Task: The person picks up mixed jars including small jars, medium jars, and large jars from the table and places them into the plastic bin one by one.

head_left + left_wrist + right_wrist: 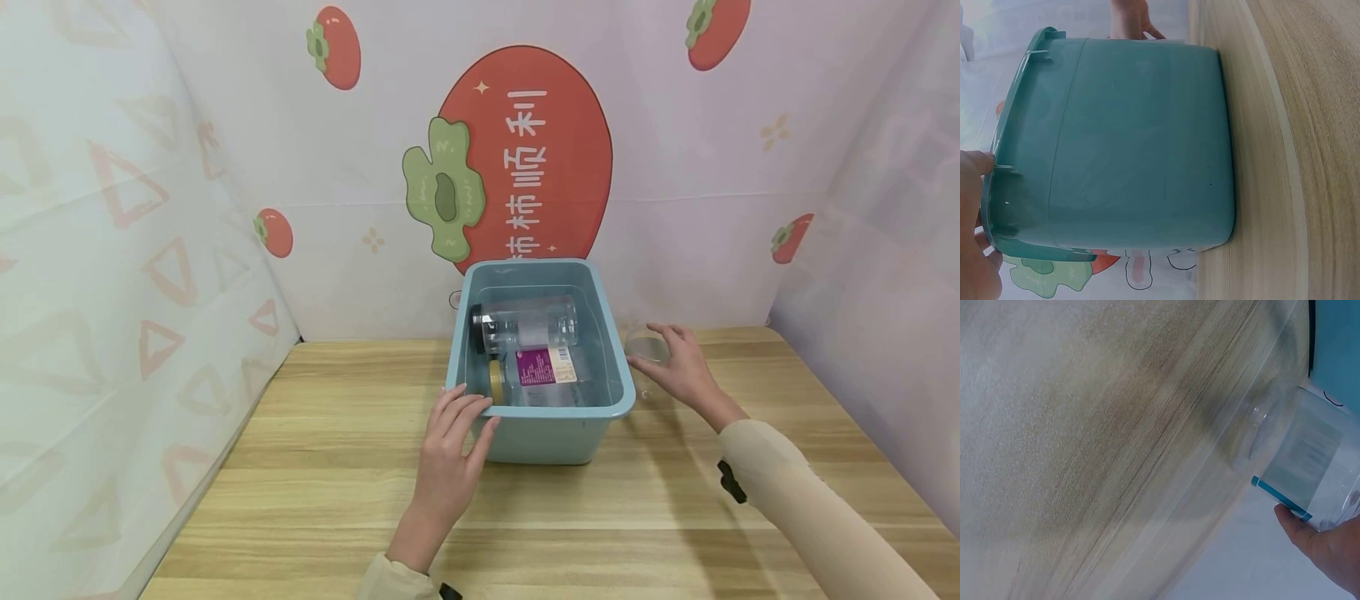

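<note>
A blue plastic bin (550,437) stands on the wooden table. My left hand (448,454) grips its near left corner, fingers over the rim and thumb outside; in the left wrist view that hand (975,219) is at the rim. Inside lie a clear jar with a black lid (504,327) and a clear jar with a yellow lid (497,383) and a purple label. Right of the bin, my right hand (681,365) holds another clear plastic jar (648,348) between thumb and fingers. The right wrist view shows this jar (1304,453) with a teal-edged label, its base close to the tabletop.
The wooden table (337,467) reaches out on both sides of the bin. Behind it hangs a pale cloth (360,167) printed with red persimmons, and more cloth (112,292) closes the left side.
</note>
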### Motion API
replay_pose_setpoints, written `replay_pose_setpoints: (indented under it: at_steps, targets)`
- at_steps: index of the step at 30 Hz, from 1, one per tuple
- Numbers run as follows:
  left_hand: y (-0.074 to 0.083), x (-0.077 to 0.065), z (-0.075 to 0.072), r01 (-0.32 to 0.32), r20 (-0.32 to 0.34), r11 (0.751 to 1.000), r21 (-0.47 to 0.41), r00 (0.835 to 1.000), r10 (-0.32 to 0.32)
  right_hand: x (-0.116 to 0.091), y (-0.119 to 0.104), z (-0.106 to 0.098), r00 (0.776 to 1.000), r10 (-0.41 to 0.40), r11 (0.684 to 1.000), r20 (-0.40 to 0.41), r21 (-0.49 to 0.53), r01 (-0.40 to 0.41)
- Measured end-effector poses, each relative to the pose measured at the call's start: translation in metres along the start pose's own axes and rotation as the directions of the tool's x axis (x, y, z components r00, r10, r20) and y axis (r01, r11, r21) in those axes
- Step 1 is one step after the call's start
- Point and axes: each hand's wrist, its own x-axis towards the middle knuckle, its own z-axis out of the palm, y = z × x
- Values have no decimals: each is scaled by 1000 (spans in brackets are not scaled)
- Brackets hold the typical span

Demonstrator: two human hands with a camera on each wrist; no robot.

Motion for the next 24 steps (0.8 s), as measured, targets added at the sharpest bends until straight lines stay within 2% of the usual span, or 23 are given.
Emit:
replay_pose_setpoints:
  at_steps: [24]
  targets:
    - [0, 1, 0, -7, -5, 1000, 3, 1000, 7, 4, -7, -17, 998, 29, 999, 55, -41, -27]
